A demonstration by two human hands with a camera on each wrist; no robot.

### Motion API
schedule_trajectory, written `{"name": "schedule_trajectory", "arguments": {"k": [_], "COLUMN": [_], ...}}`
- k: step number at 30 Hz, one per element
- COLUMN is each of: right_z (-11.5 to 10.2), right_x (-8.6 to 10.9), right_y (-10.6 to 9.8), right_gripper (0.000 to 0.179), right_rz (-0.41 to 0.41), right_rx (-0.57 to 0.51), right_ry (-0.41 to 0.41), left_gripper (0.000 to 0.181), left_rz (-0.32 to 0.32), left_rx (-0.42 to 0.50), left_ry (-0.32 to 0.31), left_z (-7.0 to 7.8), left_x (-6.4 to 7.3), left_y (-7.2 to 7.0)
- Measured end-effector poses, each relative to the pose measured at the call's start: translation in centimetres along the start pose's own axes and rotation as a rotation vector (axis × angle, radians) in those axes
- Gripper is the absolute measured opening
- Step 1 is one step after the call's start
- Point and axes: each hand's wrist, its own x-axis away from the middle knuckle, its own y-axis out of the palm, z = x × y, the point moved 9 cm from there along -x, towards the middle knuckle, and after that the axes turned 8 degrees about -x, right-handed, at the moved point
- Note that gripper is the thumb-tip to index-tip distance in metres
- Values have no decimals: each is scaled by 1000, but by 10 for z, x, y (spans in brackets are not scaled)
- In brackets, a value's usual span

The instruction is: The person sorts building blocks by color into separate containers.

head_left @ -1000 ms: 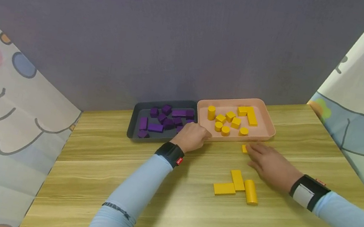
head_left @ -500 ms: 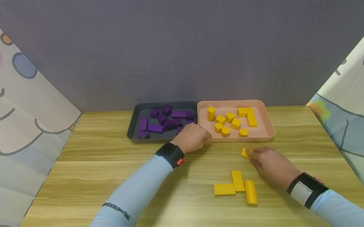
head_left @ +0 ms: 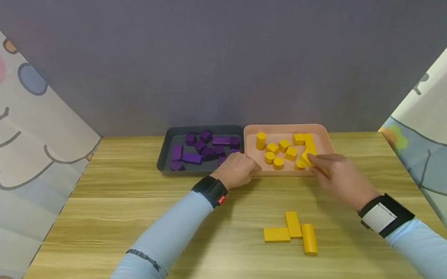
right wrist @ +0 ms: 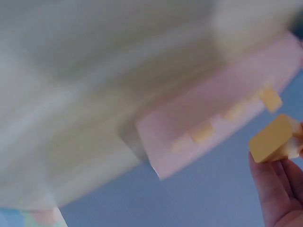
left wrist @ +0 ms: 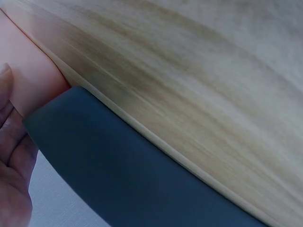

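My right hand (head_left: 342, 178) pinches a yellow block (head_left: 306, 159) between thumb and fingers, above the front right part of the pink tray (head_left: 325, 148). In the right wrist view this block (right wrist: 272, 137) shows a flat rectangular face. The left hand (head_left: 237, 170) grips the pink tray's front left corner; its thumb (left wrist: 4, 82) lies against the tray wall (left wrist: 35, 71), with curled fingers partly hidden. Inside the tray are several yellow cubes, short cylinders and longer blocks. Two flat yellow blocks (head_left: 276, 235) and a yellow half-round block (head_left: 309, 239) lie on the table.
A dark grey tray (head_left: 169, 143) holding several purple blocks (head_left: 192, 158) adjoins the pink tray on the left. Both trays stand at the back of the wooden table (head_left: 115, 210), by a grey panel (head_left: 203, 48). Patterned cloth hangs at either side.
Over the last second my right hand has taken up the yellow block from the table in front of the pink tray and carried it up over the tray. The left hand stays in place.
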Motion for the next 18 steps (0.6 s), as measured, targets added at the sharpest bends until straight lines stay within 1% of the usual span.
{"name": "schedule_trajectory", "arguments": {"k": [2,4,6,8,10,11,15,18], "right_z": [-2,-2,-1,2,7,11,28,40], "right_x": [-13,-24,-35,-44,-52,-55,-62,-63], "right_y": [-15,-28,-36,-42,-44,-43,-31,-17], "right_gripper": [42,40,39,39,39,39,38,37], "right_rz": [83,146,191,221,238,234,182,137], "right_rx": [7,10,2,1,-8,-25,-129,-191], "right_ry": [-20,-23,-19,18,79,123,313,412], "left_gripper": [19,19,19,18,17,17,17,18], "left_rz": [0,0,5,6,1,-3,-20,-25], "left_rx": [-1,0,-3,-8,-11,-11,-7,-6], "left_ry": [0,2,3,3,1,-1,-9,-10], "left_z": [0,0,0,0,1,0,1,2], "left_x": [0,0,0,0,0,0,0,0], "left_y": [0,-1,-2,-2,-2,-2,-2,-2]}}
